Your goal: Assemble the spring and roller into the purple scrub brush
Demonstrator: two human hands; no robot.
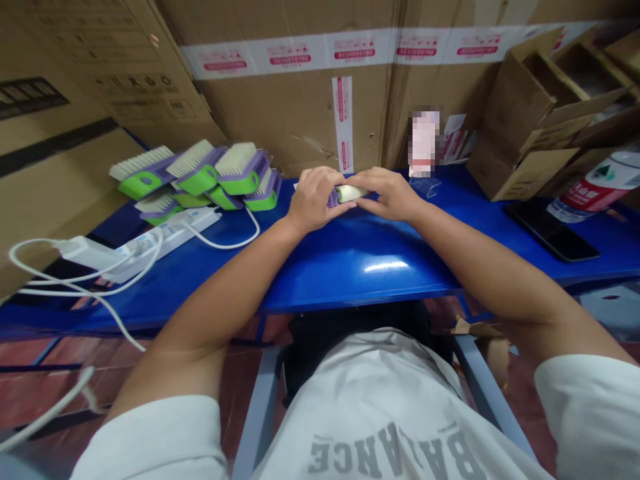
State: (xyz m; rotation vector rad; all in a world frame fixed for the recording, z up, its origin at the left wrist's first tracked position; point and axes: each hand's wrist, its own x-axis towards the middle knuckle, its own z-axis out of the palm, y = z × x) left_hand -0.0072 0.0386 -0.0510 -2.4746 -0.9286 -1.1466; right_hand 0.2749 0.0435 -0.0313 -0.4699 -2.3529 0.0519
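Note:
Both hands meet over the blue table, around a small purple, green and cream-coloured piece. My left hand is closed over the purple end, its thumb along the near side. From the other side my right hand pinches the cream end between thumb and fingers. Much of the piece is hidden by the fingers, so its exact kind cannot be told. Left of my left hand lies a stack of several scrub brushes with purple and green bodies and pale bristles.
A white power strip with looping cables lies at the left. To the right are a black phone, a water bottle and open cardboard boxes. A large taped carton stands behind the table.

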